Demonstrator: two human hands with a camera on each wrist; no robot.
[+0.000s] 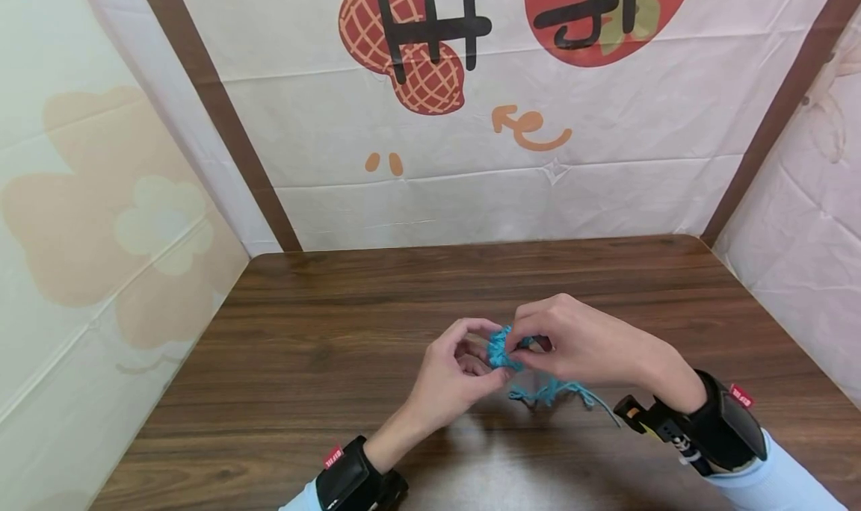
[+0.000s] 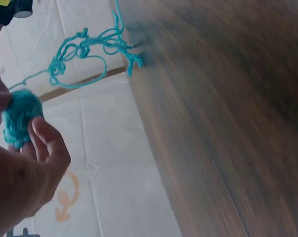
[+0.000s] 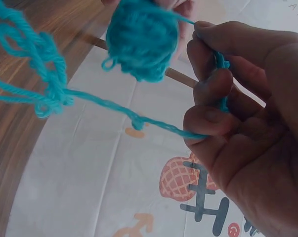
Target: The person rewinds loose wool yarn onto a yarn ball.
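Note:
A small ball of turquoise yarn [image 1: 499, 349] is held by the fingertips and thumb of my left hand [image 1: 447, 380]. Close on its right, my right hand [image 1: 585, 339] pinches the strand [image 3: 168, 127] between thumb and forefinger; the yarn passes behind the curled fingers and comes out by the little finger. From there it runs to a loose, knotted tangle of the same yarn [image 2: 84, 49], which hangs below the hands in the left wrist view. One small loop sticks out from the ball's lower side in the right wrist view.
Both hands are over a dark brown wooden table [image 1: 336, 361]. A white printed cloth [image 1: 471, 205] hangs behind its far edge, with a pale flowered cloth [image 1: 81, 272] on the left. Each wrist wears a black camera band [image 1: 726, 421].

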